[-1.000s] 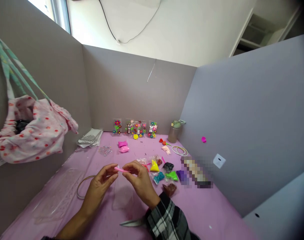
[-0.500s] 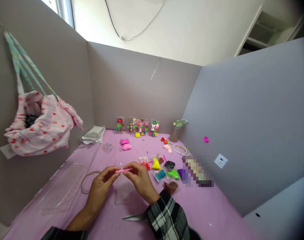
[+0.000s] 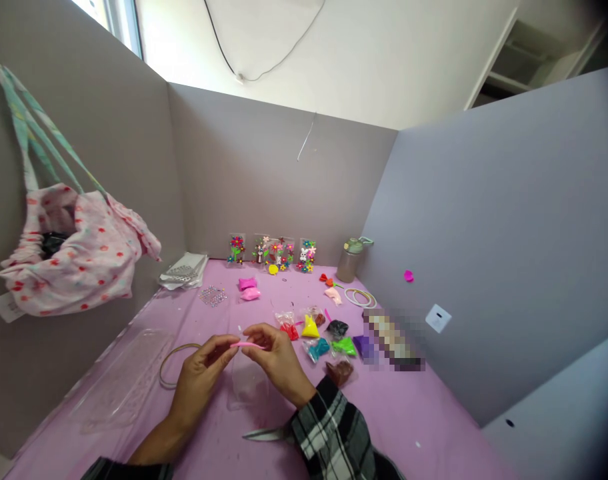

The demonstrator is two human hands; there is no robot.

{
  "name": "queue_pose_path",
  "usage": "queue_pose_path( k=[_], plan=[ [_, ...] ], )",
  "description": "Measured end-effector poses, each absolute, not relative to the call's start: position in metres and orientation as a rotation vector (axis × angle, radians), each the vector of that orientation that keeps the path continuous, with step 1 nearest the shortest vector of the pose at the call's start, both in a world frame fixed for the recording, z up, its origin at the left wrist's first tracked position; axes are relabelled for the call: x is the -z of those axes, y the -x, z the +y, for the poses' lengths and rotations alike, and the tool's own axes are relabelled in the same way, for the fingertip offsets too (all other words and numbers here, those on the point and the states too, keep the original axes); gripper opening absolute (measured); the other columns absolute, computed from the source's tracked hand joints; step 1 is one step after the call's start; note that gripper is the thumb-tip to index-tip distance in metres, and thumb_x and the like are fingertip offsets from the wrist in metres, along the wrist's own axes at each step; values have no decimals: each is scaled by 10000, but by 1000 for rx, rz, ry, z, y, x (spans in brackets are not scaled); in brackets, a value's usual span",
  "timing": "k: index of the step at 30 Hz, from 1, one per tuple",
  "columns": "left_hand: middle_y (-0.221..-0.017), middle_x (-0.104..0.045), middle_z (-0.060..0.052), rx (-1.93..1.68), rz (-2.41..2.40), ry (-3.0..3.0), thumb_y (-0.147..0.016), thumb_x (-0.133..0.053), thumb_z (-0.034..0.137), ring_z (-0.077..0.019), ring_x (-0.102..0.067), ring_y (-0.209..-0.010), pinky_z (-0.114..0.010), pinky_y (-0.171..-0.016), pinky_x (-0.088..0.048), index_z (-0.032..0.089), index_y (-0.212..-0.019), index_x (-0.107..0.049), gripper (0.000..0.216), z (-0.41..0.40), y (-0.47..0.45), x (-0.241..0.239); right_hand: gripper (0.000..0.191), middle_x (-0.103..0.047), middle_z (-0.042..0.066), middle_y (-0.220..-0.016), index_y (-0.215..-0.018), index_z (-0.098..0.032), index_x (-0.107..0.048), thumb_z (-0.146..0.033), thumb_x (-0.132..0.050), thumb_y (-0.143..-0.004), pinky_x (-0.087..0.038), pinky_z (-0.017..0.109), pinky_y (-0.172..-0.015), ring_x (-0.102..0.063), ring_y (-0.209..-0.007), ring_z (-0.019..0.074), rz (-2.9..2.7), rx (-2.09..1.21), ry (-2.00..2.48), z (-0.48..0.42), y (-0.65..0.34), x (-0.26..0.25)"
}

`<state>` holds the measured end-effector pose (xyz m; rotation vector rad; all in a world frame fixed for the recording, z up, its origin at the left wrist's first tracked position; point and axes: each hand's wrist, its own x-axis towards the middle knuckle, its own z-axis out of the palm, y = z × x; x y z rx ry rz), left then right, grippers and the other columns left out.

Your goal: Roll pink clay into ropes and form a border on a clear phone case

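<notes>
A thin strip of pink clay (image 3: 249, 345) spans the gap between my two hands, over the middle of the table. The fingertips of my left hand (image 3: 197, 377) pinch its left end. My right hand (image 3: 281, 367) has thumb and fingers closed at the other end, which is partly hidden behind them. Below the strip lies a clear plastic sheet (image 3: 247, 390) on the pink tablecloth (image 3: 219, 433). A metal blade (image 3: 264, 435), perhaps of scissors, pokes out beside my right sleeve, its other part covered.
Several bags of coloured clay, among them a yellow one (image 3: 310, 327), lie right of my hands. A clear plastic tray (image 3: 127, 380) and a hoop (image 3: 164, 370) are at left. Decorated cards (image 3: 237, 250) and a bottle (image 3: 349, 260) stand at the back. Partitions (image 3: 284, 187) enclose the table.
The pink strip now bends slightly, where it was straighter before. My right hand's fingers have shifted a little along it. The whole view has moved slightly.
</notes>
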<state>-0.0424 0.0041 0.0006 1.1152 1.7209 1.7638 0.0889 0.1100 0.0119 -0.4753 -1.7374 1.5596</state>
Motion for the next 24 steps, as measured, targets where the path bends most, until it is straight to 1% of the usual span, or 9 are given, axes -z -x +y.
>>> queue_pose_path(
  k=[3,7,10,12,14,16,20,21,24],
  plan=[
    [-964,-781,-45,-1768,1716,-1121,-771,-763,508,-245,-712,-951,-304,-878,-554,239,-911,-772,304,4,42,-1,172,-671,-10,-716,-822,-186,-719,-352,-757,-801,-472,260,-657,-603,-670,131,-1739,-1604,484,110,-89,-13],
    [-883,-770,-24,-1730,1770,-1168,-823,-721,500,-226,-697,-886,-276,-816,-533,241,-888,-772,272,2,42,-1,200,-653,-11,-670,-802,-175,-700,-363,-668,-863,-455,246,-604,-575,-601,116,-1690,-1675,502,109,-89,-15],
    [-848,-759,-17,-1721,1780,-1182,-838,-708,503,-224,-689,-861,-278,-800,-527,243,-886,-770,272,2,42,0,126,-680,-9,-726,-841,-180,-719,-303,-723,-817,-468,252,-656,-604,-666,125,-1700,-1672,454,108,-90,-15],
    [-889,-768,-24,-1734,1766,-1176,-817,-721,512,-231,-695,-889,-287,-823,-536,241,-887,-768,284,3,43,2,112,-702,0,-789,-851,-184,-741,-269,-759,-780,-473,261,-705,-622,-739,140,-1743,-1621,440,109,-90,-13],
    [-912,-772,-32,-1751,1755,-1162,-779,-742,525,-238,-700,-914,-297,-850,-545,236,-870,-763,304,5,45,4,96,-708,8,-825,-840,-185,-753,-258,-756,-777,-465,267,-729,-622,-783,151,-1775,-1542,469,110,-90,-12],
    [-919,-771,-34,-1767,1747,-1140,-754,-753,536,-237,-706,-920,-301,-858,-555,234,-875,-756,325,7,48,7,83,-690,3,-791,-822,-183,-750,-257,-729,-789,-445,265,-703,-601,-758,148,-1770,-1501,514,112,-90,-10],
    [-1001,-776,-31,-1765,1718,-1118,-757,-762,527,-230,-721,-960,-304,-858,-571,256,-1048,-739,398,9,50,13,117,-629,-20,-682,-774,-178,-726,-279,-683,-813,-410,259,-645,-551,-663,128,-1736,-1570,520,114,-88,-10],
    [-1006,-776,-30,-1757,1713,-1125,-758,-766,520,-229,-720,-968,-302,-870,-567,256,-1041,-743,387,9,50,15,125,-625,-21,-674,-766,-177,-723,-284,-680,-813,-411,258,-641,-549,-655,127,-1735,-1586,516,114,-88,-10],
    [-971,-769,-29,-1747,1718,-1151,-774,-762,513,-219,-707,-960,-295,-899,-543,244,-921,-754,307,8,50,17,118,-630,-21,-668,-759,-175,-718,-280,-681,-801,-413,255,-630,-551,-644,125,-1732,-1608,521,113,-88,-11]
  ],
)
